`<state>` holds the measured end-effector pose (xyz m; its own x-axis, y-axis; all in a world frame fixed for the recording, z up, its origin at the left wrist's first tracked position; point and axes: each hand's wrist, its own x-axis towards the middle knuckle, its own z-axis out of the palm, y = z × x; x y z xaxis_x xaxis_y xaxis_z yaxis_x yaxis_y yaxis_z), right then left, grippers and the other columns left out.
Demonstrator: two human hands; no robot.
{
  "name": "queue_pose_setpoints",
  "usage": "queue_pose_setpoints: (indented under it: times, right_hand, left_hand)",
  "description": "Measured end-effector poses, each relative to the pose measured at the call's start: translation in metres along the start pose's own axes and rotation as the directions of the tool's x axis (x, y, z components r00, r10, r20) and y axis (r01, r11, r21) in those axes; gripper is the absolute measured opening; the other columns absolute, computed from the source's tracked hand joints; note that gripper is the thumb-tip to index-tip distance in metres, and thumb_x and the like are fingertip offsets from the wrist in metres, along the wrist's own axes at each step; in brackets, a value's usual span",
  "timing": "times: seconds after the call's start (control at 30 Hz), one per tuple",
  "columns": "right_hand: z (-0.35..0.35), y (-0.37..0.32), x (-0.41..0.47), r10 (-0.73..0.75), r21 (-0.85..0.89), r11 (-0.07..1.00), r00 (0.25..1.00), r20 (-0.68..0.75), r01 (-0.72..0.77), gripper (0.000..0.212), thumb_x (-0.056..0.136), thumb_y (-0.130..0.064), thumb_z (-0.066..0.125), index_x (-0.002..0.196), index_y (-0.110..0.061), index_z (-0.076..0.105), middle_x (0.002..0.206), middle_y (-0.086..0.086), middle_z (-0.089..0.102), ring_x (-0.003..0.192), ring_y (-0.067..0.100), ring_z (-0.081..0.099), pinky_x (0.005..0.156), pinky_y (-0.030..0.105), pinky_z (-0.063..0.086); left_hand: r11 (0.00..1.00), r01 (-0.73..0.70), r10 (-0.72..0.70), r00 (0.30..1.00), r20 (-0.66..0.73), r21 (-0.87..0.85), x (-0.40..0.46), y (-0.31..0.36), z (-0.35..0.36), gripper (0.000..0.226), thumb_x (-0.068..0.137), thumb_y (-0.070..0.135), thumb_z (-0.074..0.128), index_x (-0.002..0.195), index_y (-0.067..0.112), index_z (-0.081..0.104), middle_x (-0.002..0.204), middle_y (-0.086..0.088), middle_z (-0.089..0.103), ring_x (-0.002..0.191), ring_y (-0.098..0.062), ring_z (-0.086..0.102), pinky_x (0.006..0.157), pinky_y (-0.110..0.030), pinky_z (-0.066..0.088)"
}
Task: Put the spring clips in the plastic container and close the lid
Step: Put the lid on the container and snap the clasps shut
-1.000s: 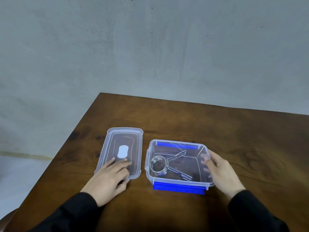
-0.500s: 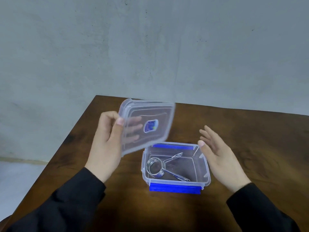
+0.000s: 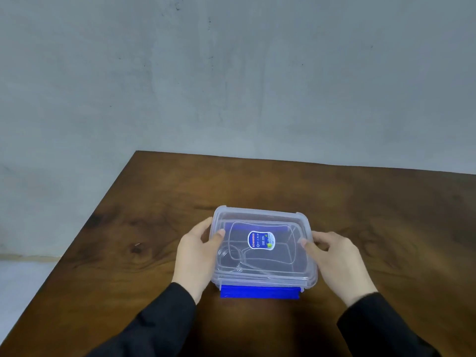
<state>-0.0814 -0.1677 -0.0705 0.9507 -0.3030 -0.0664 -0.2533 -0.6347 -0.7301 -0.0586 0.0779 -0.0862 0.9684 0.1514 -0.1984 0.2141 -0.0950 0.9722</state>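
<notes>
A clear plastic container (image 3: 262, 280) with a blue latch flap (image 3: 259, 291) on its near side stands on the wooden table. Its clear lid (image 3: 278, 256), with a blue oval sticker, lies on top of it. Through the lid I make out a metal spring clip (image 3: 231, 256) inside at the left. My left hand (image 3: 195, 251) grips the lid's left edge, thumb on top. My right hand (image 3: 334, 258) grips the right edge, thumb on the lid.
The dark wooden table (image 3: 128, 240) ends at a left edge running diagonally and a far edge against a grey wall (image 3: 231, 73). Pale floor (image 3: 15, 279) shows at the lower left.
My left hand picked the lid up off the table, turned it over and set it down on the container. My right hand left the container's side and came onto the lid's right edge.
</notes>
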Motion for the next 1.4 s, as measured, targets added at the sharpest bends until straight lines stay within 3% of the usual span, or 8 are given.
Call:
queue_pose_setpoints:
  times: [0.23, 0.33, 0.6, 0.83, 1.0, 1.2, 1.33, 1.4]
  right_hand:
    - [0.011, 0.014, 0.009, 0.059, -0.139, 0.989, 0.998, 0.031, -0.054, 0.029, 0.095, -0.037, 0.062, 0.111, -0.015, 0.074, 0.099, -0.005, 0.063, 0.076, 0.005, 0.06, 0.056, 0.015, 0.043]
    - [0.012, 0.017, 0.01, 0.055, -0.135, 0.99, 0.998, 0.036, -0.05, 0.031, 0.096, -0.037, 0.061, 0.112, -0.014, 0.073, 0.096, -0.006, 0.063, 0.078, 0.007, 0.061, 0.058, 0.015, 0.044]
    - [0.017, 0.022, 0.013, 0.071, -0.144, 0.987, 0.997, 0.028, -0.066, 0.03, 0.096, -0.039, 0.06, 0.113, -0.018, 0.072, 0.094, -0.006, 0.064, 0.078, 0.01, 0.064, 0.064, 0.02, 0.055]
    - [0.019, 0.026, 0.015, 0.051, -0.158, 0.987, 0.997, 0.054, -0.042, 0.032, 0.099, -0.041, 0.053, 0.115, -0.02, 0.07, 0.098, -0.006, 0.064, 0.079, 0.01, 0.066, 0.064, 0.023, 0.058]
    - [0.025, 0.03, 0.017, 0.005, -0.184, 0.983, 0.994, 0.108, 0.015, 0.051, 0.102, -0.043, 0.041, 0.151, -0.031, 0.037, 0.116, -0.007, 0.056, 0.089, 0.005, 0.058, 0.053, 0.012, 0.049]
    - [0.027, 0.03, 0.021, -0.013, -0.192, 0.981, 0.995, 0.097, 0.031, 0.041, 0.104, -0.038, 0.039, 0.141, -0.026, 0.052, 0.109, -0.003, 0.066, 0.089, 0.01, 0.065, 0.068, 0.026, 0.062]
    - [0.027, 0.03, 0.031, 0.074, -0.079, 0.995, 0.982, 0.173, -0.061, 0.052, 0.102, -0.041, 0.045, 0.151, -0.028, 0.038, 0.139, 0.0, 0.058, 0.114, 0.013, 0.062, 0.067, 0.018, 0.056]
    - [0.028, 0.025, 0.042, 0.091, -0.033, 0.996, 0.972, 0.218, -0.086, 0.062, 0.099, -0.047, 0.049, 0.155, -0.025, 0.031, 0.15, 0.0, 0.049, 0.128, 0.018, 0.054, 0.08, 0.023, 0.054]
  left_hand:
    - [0.988, 0.005, -0.005, 1.0, 0.0, 0.151, 0.005, -0.019, -0.002, 0.03, 0.097, 0.031, 0.059, 0.126, 0.025, 0.064, 0.109, 0.006, 0.073, 0.092, -0.01, 0.072, 0.065, -0.027, 0.062]
    - [0.989, 0.024, -0.033, 0.997, 0.063, 0.146, 0.006, -0.024, -0.005, 0.028, 0.098, 0.032, 0.058, 0.124, 0.027, 0.065, 0.105, 0.007, 0.076, 0.09, -0.008, 0.073, 0.07, -0.032, 0.063]
    - [0.973, 0.01, -0.049, 0.985, 0.165, 0.23, 0.012, -0.022, -0.006, 0.023, 0.102, 0.033, 0.047, 0.123, 0.038, 0.056, 0.104, 0.013, 0.073, 0.09, -0.003, 0.071, 0.066, -0.02, 0.059]
    - [0.947, -0.008, -0.059, 0.978, 0.2, 0.321, 0.022, -0.022, -0.004, 0.029, 0.104, 0.035, 0.04, 0.128, 0.03, 0.058, 0.106, 0.01, 0.073, 0.093, -0.006, 0.07, 0.067, -0.016, 0.056]
    - [0.933, -0.014, -0.063, 0.977, 0.204, 0.358, 0.03, -0.021, -0.003, 0.042, 0.103, 0.043, 0.036, 0.138, 0.028, 0.052, 0.12, 0.006, 0.069, 0.108, -0.012, 0.065, 0.093, -0.036, 0.055]
    - [0.93, -0.018, -0.06, 0.978, 0.201, 0.366, 0.037, -0.025, -0.001, 0.038, 0.103, 0.039, 0.039, 0.135, 0.025, 0.054, 0.115, 0.006, 0.07, 0.102, -0.011, 0.067, 0.088, -0.034, 0.057]
    - [0.938, 0.063, -0.137, 0.971, 0.196, 0.341, 0.042, -0.019, -0.004, 0.06, 0.099, 0.043, 0.05, 0.153, 0.026, 0.032, 0.144, 0.002, 0.053, 0.115, -0.013, 0.058, 0.085, -0.027, 0.054]
    - [0.94, 0.075, -0.146, 0.97, 0.192, 0.333, 0.048, -0.01, -0.002, 0.064, 0.098, 0.042, 0.053, 0.155, 0.023, 0.029, 0.143, 0.001, 0.052, 0.11, -0.011, 0.053, 0.079, -0.022, 0.046]
